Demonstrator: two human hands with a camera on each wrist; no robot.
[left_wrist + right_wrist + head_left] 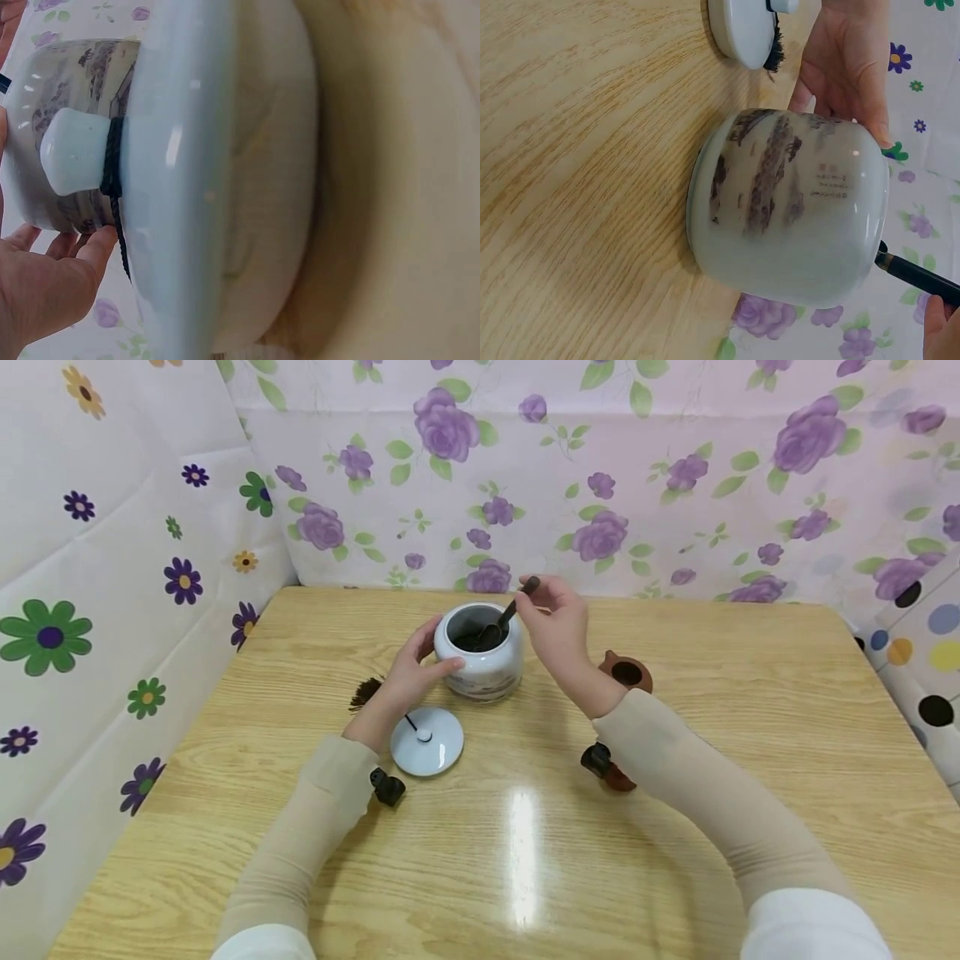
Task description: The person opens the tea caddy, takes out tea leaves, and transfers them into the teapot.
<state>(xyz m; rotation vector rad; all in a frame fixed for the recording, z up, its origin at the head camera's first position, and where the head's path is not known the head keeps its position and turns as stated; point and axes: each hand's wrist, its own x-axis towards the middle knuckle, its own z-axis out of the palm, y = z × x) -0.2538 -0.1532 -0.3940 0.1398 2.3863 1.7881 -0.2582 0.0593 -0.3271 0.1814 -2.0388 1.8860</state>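
A white porcelain jar with a painted landscape band stands open near the back of the table. My left hand holds its left side, thumb at the front near the rim and fingers behind. The right hand pinches the handle of a dark spoon, its bowl lowered inside the mouth of the jar. Dark loose contents show in there; their kind is unclear. In the right wrist view, the spoon slants out over the rim, its bowl mostly hidden.
The jar's round lid, with a cord on its knob and a dark tassel, lies by the left forearm. A brown clay teapot sits partly behind the right forearm. A reddish-brown object lies below that arm. Flowered cloth hangs behind.
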